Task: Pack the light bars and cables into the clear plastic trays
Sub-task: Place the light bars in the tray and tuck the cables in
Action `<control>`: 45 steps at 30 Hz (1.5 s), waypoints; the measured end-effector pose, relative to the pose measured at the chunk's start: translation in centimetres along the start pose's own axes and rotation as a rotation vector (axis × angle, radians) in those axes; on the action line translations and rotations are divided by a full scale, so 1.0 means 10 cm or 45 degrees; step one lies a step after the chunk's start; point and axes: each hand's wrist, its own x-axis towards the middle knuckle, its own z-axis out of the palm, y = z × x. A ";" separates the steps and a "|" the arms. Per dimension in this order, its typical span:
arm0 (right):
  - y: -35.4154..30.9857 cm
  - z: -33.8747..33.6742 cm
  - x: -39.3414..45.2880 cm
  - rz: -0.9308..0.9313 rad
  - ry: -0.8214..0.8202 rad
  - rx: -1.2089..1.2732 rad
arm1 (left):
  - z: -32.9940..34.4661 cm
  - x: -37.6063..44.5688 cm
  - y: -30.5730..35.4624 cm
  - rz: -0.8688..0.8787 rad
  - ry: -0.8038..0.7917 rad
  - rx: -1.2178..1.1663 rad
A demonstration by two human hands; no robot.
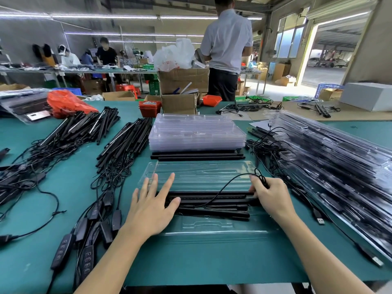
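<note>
Landmark: I take the open tray point(203, 179) in front of me as the reference.
Bars: the light bars point(212, 205) lie in the tray's near half, long axis running left to right.
Left hand: my left hand point(151, 209) lies flat, fingers spread, on the bars' left end.
Right hand: my right hand point(270, 198) pinches the cable point(231, 183) at the bars' right end.
Cable: it loops loose over the bars.
Judgement: I'd tuck it with the right hand, the nearer one.
</note>
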 end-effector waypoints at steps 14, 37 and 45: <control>-1.03 -0.45 -0.02 0.683 -1.055 1.137 | -0.04 0.06 -0.01 -0.052 -0.151 0.069; -1.05 -0.14 0.05 0.930 -0.863 1.427 | -0.07 -0.82 1.62 0.645 -0.806 -1.450; -0.87 -0.10 0.12 0.947 -0.769 1.243 | -0.76 -0.68 1.39 0.326 -0.634 -2.011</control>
